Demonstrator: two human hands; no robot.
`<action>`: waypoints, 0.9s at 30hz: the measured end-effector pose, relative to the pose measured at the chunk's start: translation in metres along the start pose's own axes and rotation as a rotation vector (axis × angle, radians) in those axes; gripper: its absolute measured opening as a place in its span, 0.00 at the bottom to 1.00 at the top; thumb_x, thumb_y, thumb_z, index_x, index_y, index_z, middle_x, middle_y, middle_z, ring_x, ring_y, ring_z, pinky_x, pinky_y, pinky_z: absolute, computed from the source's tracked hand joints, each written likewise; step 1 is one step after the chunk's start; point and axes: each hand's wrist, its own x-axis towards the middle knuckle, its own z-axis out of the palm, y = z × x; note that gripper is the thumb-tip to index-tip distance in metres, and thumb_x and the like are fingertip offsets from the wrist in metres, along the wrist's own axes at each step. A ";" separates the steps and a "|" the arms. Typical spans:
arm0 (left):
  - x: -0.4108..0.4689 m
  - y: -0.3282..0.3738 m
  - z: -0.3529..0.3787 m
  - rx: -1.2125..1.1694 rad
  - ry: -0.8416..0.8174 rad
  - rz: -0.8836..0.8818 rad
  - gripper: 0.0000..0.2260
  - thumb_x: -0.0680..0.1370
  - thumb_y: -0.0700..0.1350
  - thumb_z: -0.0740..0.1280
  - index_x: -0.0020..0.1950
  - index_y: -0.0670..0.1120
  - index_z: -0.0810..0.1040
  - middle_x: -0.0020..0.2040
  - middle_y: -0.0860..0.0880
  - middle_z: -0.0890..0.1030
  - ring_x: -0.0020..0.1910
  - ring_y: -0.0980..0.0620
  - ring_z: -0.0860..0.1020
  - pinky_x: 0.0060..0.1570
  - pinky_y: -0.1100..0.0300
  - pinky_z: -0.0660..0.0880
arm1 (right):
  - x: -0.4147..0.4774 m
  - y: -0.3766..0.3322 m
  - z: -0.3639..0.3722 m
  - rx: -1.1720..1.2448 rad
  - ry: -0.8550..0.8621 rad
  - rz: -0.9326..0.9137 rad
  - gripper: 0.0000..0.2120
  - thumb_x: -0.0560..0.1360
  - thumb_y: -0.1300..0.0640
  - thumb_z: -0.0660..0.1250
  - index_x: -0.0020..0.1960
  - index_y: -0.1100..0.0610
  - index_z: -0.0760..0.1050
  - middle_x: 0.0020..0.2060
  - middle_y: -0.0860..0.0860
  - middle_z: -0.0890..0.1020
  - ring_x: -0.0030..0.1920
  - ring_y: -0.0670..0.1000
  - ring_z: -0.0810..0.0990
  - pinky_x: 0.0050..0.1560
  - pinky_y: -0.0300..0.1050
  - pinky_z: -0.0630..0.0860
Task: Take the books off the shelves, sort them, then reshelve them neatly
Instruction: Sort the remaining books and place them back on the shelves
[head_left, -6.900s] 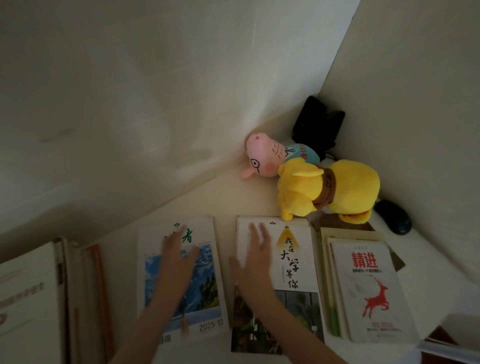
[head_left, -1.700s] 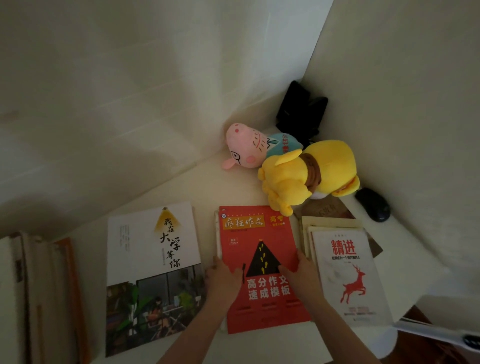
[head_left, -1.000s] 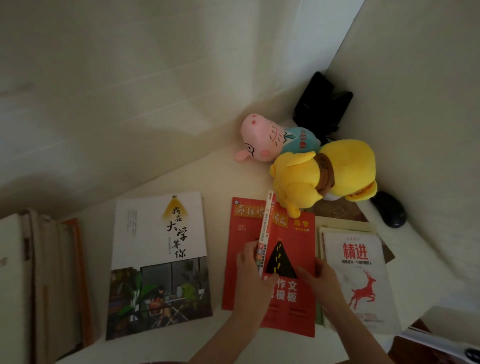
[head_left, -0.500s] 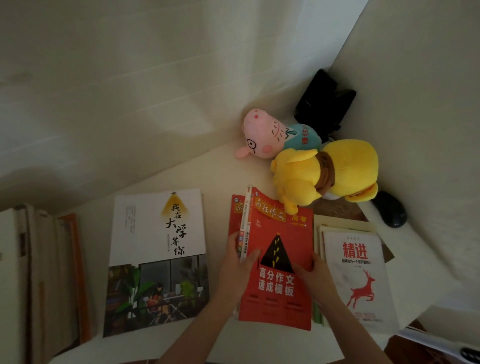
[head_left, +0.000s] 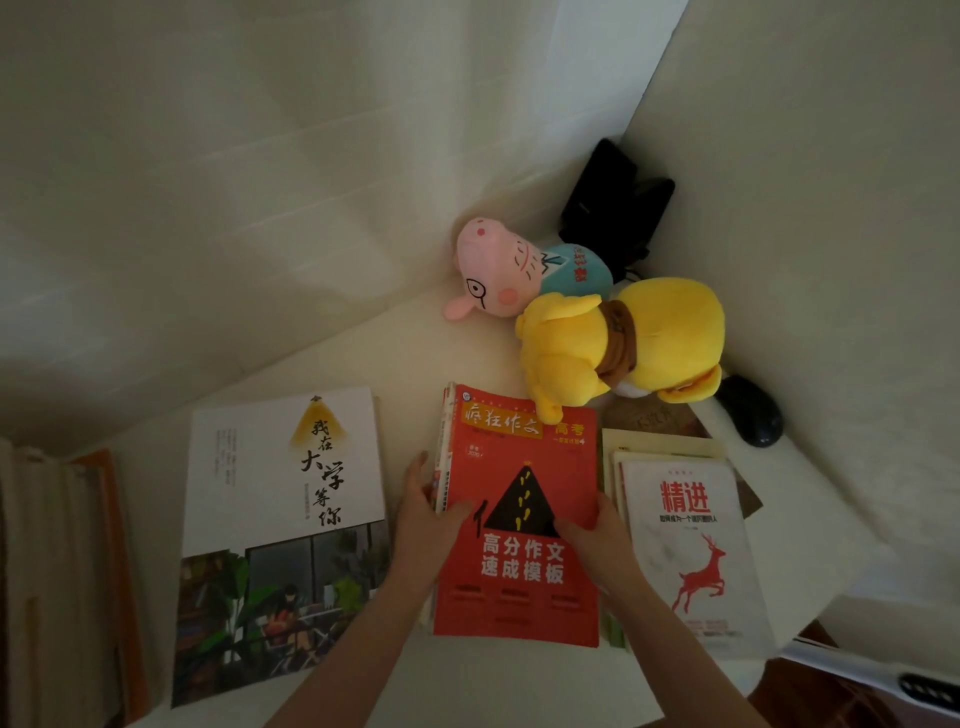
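Sorting: my left grip (head_left: 426, 525) and right grip (head_left: 597, 540) pinch the red book (head_left: 519, 582) at 9 and 3 o'clock; next, square it down.

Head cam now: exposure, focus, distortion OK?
Head view: dim, warm, underexposed; red softcover book centred, title legible, no glare; cream upright books at left edge sunk in shadow, soft; black oval mouse nearly detail-free; wide-angle slants the wall corner.

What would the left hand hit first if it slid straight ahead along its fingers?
Probably the pink pig plush: the left hand, holding the edge of the red book stack, points across bare desk toward its ear, though depth is unclear.
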 end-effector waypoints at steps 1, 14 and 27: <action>-0.001 0.005 0.000 -0.053 -0.007 -0.025 0.27 0.74 0.44 0.71 0.70 0.52 0.65 0.59 0.49 0.76 0.51 0.47 0.79 0.50 0.49 0.78 | -0.001 0.001 0.000 -0.007 0.001 -0.004 0.24 0.74 0.62 0.69 0.67 0.57 0.66 0.56 0.55 0.80 0.50 0.55 0.82 0.51 0.57 0.80; -0.050 0.021 -0.020 -0.143 -0.141 0.111 0.12 0.78 0.43 0.64 0.61 0.45 0.75 0.46 0.47 0.85 0.40 0.45 0.84 0.36 0.57 0.81 | -0.014 -0.003 -0.005 0.191 -0.142 -0.073 0.30 0.68 0.51 0.76 0.65 0.57 0.69 0.55 0.52 0.81 0.50 0.49 0.83 0.42 0.37 0.78; -0.077 0.071 -0.069 -0.103 -0.161 0.295 0.07 0.77 0.59 0.61 0.49 0.64 0.78 0.46 0.46 0.84 0.46 0.48 0.83 0.46 0.47 0.80 | -0.030 -0.055 -0.032 0.496 -0.476 -0.141 0.51 0.51 0.41 0.83 0.68 0.56 0.69 0.59 0.57 0.81 0.58 0.60 0.81 0.55 0.54 0.79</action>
